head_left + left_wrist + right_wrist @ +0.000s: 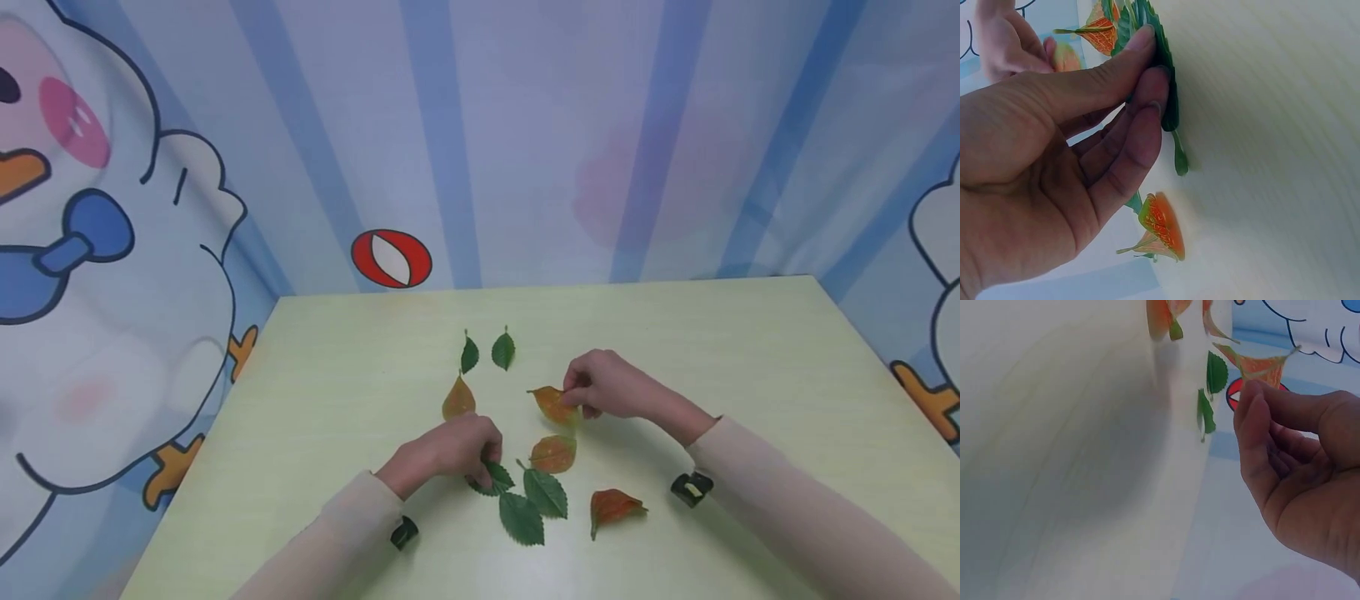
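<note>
My left hand (459,447) pinches a green serrated leaf (498,477) between thumb and fingers, low over the table; its stem points down in the left wrist view. Two more green leaves (522,518) lie just right of that hand. Farther right and back, my right hand (611,385) holds an orange-yellow leaf (551,404) by its edge, raised off the table in the right wrist view. Below it in the head view is an orange-brown leaf (553,454). Just beyond the left hand sits a yellow-brown leaf (459,398), partly covered by the hand.
A curled red leaf (617,506) lies on the pale table (750,350), near the right forearm. Two small green leaves (503,351) are farther back. Behind the table hangs a blue striped backdrop (525,167) with cartoon birds at the sides.
</note>
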`<state>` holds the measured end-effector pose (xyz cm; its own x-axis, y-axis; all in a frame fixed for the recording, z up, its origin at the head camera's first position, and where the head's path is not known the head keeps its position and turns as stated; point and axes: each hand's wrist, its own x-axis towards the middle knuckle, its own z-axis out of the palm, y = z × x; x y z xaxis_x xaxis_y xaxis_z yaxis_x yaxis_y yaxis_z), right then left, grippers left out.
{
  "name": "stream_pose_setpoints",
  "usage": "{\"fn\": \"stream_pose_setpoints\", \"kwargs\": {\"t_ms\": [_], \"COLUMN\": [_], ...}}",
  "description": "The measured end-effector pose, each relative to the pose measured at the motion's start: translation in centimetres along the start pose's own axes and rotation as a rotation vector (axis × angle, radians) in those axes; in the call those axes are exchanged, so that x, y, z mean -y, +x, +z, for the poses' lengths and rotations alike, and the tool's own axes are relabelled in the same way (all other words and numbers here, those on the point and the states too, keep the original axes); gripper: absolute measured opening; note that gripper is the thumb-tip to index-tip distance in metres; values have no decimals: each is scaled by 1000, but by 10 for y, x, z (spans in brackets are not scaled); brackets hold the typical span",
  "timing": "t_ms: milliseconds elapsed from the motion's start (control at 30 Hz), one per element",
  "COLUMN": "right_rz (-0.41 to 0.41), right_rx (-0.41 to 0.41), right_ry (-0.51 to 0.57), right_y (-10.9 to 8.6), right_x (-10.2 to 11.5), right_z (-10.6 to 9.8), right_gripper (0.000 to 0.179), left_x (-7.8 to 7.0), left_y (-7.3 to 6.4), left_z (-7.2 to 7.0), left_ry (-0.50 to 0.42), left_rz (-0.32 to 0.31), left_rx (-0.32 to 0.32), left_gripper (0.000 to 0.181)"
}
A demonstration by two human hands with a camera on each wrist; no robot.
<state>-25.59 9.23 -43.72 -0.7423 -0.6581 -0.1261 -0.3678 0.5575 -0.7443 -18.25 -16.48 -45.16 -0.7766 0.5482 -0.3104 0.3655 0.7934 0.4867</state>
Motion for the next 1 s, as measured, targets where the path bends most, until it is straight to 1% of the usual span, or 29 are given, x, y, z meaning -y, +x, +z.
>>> {"fn": "stream_pose_setpoints", "kwargs": {"t_ms": [233,367,467,567,767,833,1000], "right_rz": [11,33,59,75,91,99,112], "right_rx": [-39,-43,-45,-50,-41,-37,-29], "right_ry": [19,2,-45,-116,-230,-250,-274], "right_y": [36,50,55,59,65,66,69], "right_x": [-1,1,4,4,1,1,3], "right_z": [21,30,34,37,43,46,50], "right_gripper": [10,14,21,29,44,46,43], "left_x": [2,2,1,0,0,0,0], "left_y": [1,1,2,2,2,2,1], "left_z": [1,1,0,-1,-2,-2,-2], "left_ry": [17,31,30,28,18,10,3], "left_rz": [0,-1,-4,-11,-8,-7,-5], "left_rx": [7,9,12,16,23,24,21], "left_gripper": [26,27,26,26,26,26,27]}}
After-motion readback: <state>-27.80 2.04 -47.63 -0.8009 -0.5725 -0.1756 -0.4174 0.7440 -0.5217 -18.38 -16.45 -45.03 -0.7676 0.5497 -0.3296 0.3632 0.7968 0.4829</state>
